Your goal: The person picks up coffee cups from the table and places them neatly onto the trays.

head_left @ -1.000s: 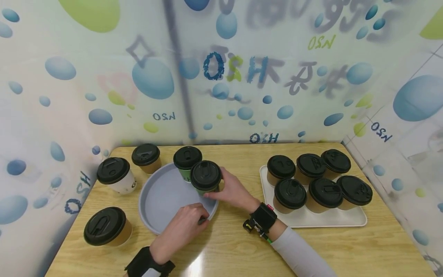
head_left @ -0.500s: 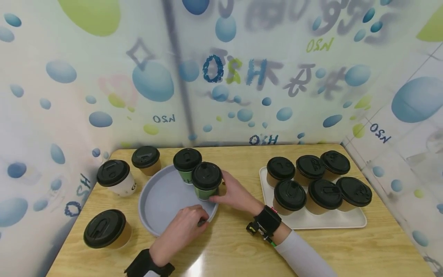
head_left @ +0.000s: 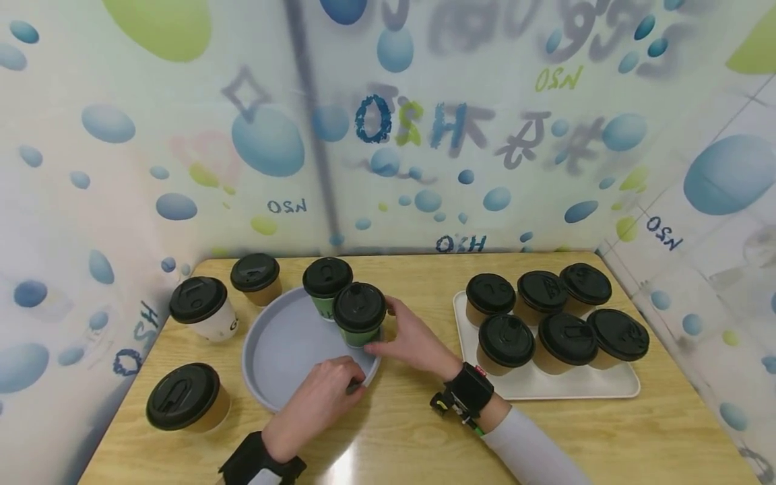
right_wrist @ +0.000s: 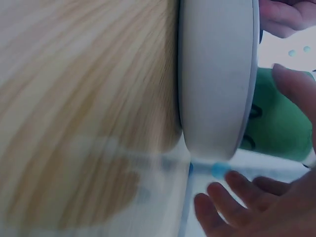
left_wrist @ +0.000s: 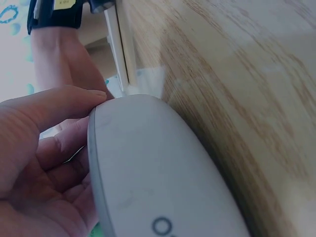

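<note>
A green paper cup with a black lid (head_left: 360,310) stands upright on the right side of the round grey-blue tray (head_left: 275,360), close beside another green cup (head_left: 328,276). My right hand (head_left: 415,340) is round its right side; in the right wrist view the thumb overlaps the green cup (right_wrist: 284,116) and the other fingers are spread apart from it. My left hand (head_left: 324,391) is at the near rim, fingers curled inside the tray. In the left wrist view the thumb lies on the edge of the tray (left_wrist: 148,163).
On the right, a white rectangular tray (head_left: 585,391) bears several brown cups with black lids (head_left: 506,343). Left of the round tray stand a white cup (head_left: 203,308), a brown cup (head_left: 256,277) and a larger brown cup (head_left: 189,397). A patterned curtain (head_left: 388,168) rises behind the table.
The green cup by my right hand has come down onto the tray and stands straighter; the right hand has loosened round it. My left hand has stayed at the rim.
</note>
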`<state>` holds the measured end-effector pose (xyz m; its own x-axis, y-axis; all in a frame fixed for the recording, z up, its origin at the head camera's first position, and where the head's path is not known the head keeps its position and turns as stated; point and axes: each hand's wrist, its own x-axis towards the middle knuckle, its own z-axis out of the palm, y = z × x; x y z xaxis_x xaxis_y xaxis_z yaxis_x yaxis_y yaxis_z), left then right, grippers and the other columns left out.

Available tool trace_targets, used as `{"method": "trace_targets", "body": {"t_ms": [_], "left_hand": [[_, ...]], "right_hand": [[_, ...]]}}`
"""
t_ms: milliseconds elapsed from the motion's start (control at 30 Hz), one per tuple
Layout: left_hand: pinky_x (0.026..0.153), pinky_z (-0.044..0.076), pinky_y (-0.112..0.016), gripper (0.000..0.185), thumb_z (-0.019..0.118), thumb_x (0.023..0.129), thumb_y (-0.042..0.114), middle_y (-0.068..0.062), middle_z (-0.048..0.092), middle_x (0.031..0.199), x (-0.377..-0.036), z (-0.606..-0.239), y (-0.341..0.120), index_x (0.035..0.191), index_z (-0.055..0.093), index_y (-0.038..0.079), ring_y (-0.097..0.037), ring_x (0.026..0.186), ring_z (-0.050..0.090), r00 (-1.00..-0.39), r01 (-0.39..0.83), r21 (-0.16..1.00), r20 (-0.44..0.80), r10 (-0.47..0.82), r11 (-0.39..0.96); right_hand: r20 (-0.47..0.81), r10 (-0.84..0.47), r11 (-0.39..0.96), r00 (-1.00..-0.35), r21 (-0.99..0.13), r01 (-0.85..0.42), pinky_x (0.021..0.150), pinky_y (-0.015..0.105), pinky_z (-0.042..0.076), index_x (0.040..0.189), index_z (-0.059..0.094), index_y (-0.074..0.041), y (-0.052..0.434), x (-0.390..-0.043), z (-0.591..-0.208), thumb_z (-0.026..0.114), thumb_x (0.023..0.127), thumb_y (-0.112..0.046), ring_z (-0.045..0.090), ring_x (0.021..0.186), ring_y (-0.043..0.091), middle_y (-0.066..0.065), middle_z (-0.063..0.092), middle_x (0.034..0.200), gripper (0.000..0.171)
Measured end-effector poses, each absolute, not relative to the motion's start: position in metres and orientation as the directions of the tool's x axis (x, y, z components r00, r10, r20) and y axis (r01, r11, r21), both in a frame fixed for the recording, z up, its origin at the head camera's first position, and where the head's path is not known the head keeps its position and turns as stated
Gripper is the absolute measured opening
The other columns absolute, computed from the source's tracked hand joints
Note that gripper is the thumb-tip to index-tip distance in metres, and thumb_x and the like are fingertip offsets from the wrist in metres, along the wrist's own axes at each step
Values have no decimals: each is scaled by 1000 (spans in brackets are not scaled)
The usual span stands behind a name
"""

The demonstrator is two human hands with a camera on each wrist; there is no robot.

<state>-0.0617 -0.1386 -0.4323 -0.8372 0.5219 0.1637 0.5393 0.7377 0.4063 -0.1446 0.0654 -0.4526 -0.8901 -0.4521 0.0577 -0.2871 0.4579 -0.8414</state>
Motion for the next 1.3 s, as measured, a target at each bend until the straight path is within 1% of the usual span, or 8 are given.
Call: {"method": "trace_targets", "body": {"t_ms": [67, 200, 700, 933, 1033, 1133, 1200, 1300], "left_hand": [[61, 48, -25, 10, 83, 82, 3, 4, 65, 80, -62, -432, -138, 79, 75, 9, -6, 72, 59, -840, 533, 412, 153, 521, 739], [64, 51, -26, 8, 84, 82, 4, 2, 68, 83, -63, -433, -137, 82, 77, 8, -8, 76, 63, -842, 528, 419, 149, 518, 738], [61, 50, -28, 13, 84, 80, 3, 2, 67, 80, -63, -434, -132, 78, 73, 9, -10, 73, 62, -829, 559, 362, 217, 515, 746], [60, 52, -29, 14, 84, 79, 2, 0, 67, 79, -63, -435, -131, 78, 73, 9, -13, 73, 65, -825, 564, 353, 256, 503, 746], [60, 52, -30, 13, 85, 79, 2, 0, 66, 79, -62, -436, -130, 78, 73, 9, -15, 73, 66, -832, 554, 354, 261, 489, 753], [61, 53, -31, 12, 85, 79, 3, -1, 67, 80, -61, -438, -130, 80, 74, 9, -16, 74, 67, -839, 543, 346, 267, 474, 765], [64, 55, -33, 11, 86, 80, 7, -1, 69, 83, -59, -436, -132, 83, 76, 8, -17, 77, 69, -850, 524, 352, 266, 454, 776], [70, 57, -35, 13, 88, 82, 13, -1, 71, 87, -56, -430, -138, 88, 78, 8, -18, 82, 70, -868, 492, 371, 279, 411, 787]], "right_hand": [[86, -456, 417, -886, -859, -298, 116, 46, 37, 160, 33, -12, 61, -147, -453, 89, 81, -39, 44, 144, 22, 9, 44, 157, 101], [131, -450, 368, -883, -874, -317, 112, 47, 41, 156, 38, -12, 56, -149, -454, 90, 81, -35, 49, 138, 21, 7, 50, 151, 94], [155, -467, 404, -871, -838, -366, 113, 44, 41, 152, 44, -9, 56, -147, -454, 90, 81, -37, 51, 137, 21, 7, 56, 147, 89], [108, -468, 430, -877, -839, -333, 106, 44, 47, 153, 44, -5, 67, -142, -452, 79, 90, -21, 55, 130, 26, 13, 55, 145, 74], [88, -431, 499, -898, -806, -319, 90, 37, 54, 135, 61, -3, 71, -140, -452, 70, 94, -17, 64, 107, 20, 8, 67, 121, 44], [65, -422, 577, -904, -750, -324, 67, 27, 49, 103, 73, -8, 73, -141, -453, 64, 98, -19, 60, 75, 10, -3, 66, 85, 15], [52, -440, 606, -896, -719, -339, 57, 23, 39, 86, 70, -12, 73, -142, -455, 62, 100, -21, 50, 61, 6, -7, 57, 70, 19], [22, -459, 610, -888, -719, -333, 52, 23, 30, 74, 64, -14, 72, -143, -456, 60, 101, -20, 41, 52, 6, -8, 47, 60, 27]]}}
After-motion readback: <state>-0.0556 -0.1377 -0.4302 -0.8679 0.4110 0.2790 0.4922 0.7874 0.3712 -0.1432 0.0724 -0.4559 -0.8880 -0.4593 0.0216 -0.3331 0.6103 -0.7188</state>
